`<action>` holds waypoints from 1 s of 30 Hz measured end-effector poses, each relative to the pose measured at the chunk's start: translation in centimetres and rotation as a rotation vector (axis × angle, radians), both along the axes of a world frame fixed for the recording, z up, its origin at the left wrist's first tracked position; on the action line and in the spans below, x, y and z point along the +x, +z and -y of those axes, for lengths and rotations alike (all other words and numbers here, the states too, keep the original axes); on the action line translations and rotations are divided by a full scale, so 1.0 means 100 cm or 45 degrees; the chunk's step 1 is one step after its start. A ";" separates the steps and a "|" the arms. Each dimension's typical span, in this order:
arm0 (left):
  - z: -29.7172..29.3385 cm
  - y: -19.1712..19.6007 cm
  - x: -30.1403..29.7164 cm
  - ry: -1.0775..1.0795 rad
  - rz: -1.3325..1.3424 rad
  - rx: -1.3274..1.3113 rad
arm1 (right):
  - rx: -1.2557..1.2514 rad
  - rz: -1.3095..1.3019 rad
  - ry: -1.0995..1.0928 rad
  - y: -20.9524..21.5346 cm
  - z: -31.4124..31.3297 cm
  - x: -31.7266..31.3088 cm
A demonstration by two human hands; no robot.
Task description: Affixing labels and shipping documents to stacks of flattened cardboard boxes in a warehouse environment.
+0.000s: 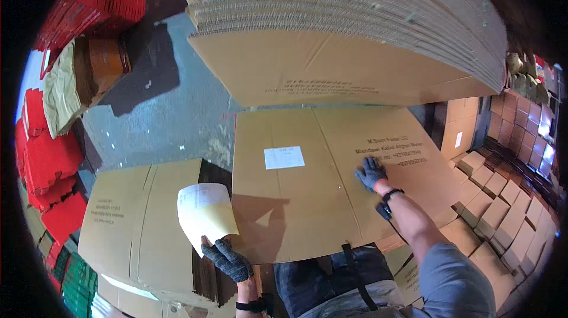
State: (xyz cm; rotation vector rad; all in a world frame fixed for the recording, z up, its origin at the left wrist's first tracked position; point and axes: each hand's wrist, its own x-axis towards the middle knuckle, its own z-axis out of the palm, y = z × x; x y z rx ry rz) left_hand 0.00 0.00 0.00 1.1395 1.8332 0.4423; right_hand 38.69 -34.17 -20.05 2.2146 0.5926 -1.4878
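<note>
A flattened cardboard box (290,131) with dark print lies in front of me, and a white label (284,157) is on its left half. My right hand (371,173), in a dark grey glove with an orange cuff, rests flat on the cardboard just below the print, fingers apart. At the box's lower left, my left hand (228,259), also in a grey glove, is closed on the lower edge of a label sheet (204,208). That sheet is white at the top and yellowish below, and it curls. Whether it is one sheet or several, I cannot tell.
A tall stack of flattened cardboard (349,63) stands just beyond the box. Another cardboard stack (130,223) sits to the left. Red stacked pieces (59,164) line the far left, with green crates (80,279) below. Several small cartons (497,214) fill the right side.
</note>
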 end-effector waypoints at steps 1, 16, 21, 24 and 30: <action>-0.001 -0.009 0.007 -0.008 0.002 0.051 | -0.006 0.043 0.013 0.030 0.006 0.005; -0.055 0.127 0.100 0.052 0.523 0.094 | 0.965 0.598 0.379 0.321 -0.035 -0.010; -0.061 0.187 0.092 -0.127 0.654 0.440 | 0.780 0.896 0.154 0.344 -0.081 0.051; -0.063 0.229 0.073 -0.266 0.675 0.538 | 0.782 0.971 -0.138 0.351 -0.089 0.061; -0.036 0.274 0.036 -0.305 0.541 0.650 | 0.998 0.853 -0.408 0.335 -0.096 0.061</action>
